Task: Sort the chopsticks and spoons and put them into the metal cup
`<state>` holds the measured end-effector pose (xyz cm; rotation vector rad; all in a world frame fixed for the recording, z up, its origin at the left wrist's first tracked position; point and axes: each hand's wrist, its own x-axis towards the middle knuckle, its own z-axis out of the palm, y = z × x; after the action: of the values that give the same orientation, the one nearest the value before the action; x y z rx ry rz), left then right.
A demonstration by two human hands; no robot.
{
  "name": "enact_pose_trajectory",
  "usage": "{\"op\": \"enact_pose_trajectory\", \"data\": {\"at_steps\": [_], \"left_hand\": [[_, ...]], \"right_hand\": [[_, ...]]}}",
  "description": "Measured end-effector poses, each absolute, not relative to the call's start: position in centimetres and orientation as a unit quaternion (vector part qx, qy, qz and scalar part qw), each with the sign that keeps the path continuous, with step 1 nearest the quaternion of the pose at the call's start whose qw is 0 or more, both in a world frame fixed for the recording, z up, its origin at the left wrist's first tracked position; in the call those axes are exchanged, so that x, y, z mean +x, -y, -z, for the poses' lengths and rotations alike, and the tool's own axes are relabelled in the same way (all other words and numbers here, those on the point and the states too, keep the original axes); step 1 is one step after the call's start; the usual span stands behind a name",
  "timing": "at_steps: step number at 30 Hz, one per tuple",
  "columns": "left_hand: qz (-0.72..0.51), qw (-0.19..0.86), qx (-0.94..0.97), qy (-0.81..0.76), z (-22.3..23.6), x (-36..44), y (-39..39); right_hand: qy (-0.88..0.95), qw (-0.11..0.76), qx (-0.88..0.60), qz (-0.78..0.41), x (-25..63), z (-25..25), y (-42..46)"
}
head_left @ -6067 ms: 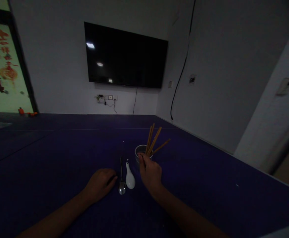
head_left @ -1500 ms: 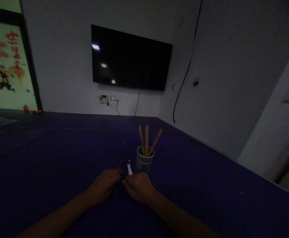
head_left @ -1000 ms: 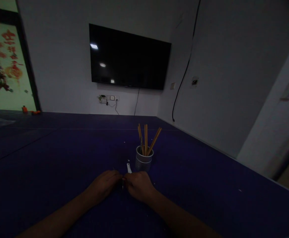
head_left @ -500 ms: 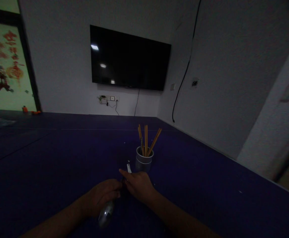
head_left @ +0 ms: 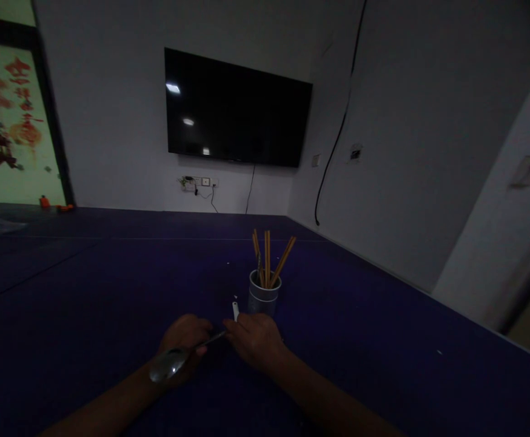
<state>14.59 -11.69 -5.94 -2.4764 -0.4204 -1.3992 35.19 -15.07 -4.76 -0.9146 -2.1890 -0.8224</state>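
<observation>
A shiny metal spoon [head_left: 169,364] slants across the front of my left hand [head_left: 184,337], its bowl toward my left wrist. Curled fingers and thumb of that hand close around the handle. My right hand [head_left: 258,343] pinches the thin handle end between thumb and fingers. Just beyond my right knuckles, a white handle [head_left: 235,309] with a hole at its tip shows; its lower part is hidden by the hand. Behind my right hand stands a grey cup [head_left: 264,297], upright, with several wooden chopsticks [head_left: 267,258] and a thin dark utensil leaning in it.
Both arms rest over a dark purple surface [head_left: 133,285] with small white specks. A dark television [head_left: 238,109] hangs on the far wall above sockets [head_left: 196,181] and cables. A black cable [head_left: 333,152] runs down the right wall. Small orange items [head_left: 44,201] lie at the far left.
The spoon has turned so its bowl now lies up and left across my left wrist. My left hand has shifted slightly up and left; my right index finger has curled in.
</observation>
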Motion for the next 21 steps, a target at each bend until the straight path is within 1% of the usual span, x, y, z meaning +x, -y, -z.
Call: {"op": "enact_pose_trajectory", "data": {"at_steps": [5,8,14,21], "left_hand": [[0.509,0.113,-0.845,0.120,5.9,14.3,11.8],[0.505,0.075,-0.843,0.171,5.5,14.3,11.9],[0.530,0.020,-0.806,0.261,4.5,14.6,12.4],[0.520,-0.082,-0.792,0.311,4.1,14.9,12.7]], "right_hand": [[0.851,0.303,-0.327,0.277,34.9,4.3,15.6],[0.850,0.317,-0.310,0.285,35.0,4.4,15.6],[0.861,0.304,-0.273,0.304,34.9,4.6,16.0],[0.884,0.306,-0.254,0.248,34.2,4.1,16.3]]}}
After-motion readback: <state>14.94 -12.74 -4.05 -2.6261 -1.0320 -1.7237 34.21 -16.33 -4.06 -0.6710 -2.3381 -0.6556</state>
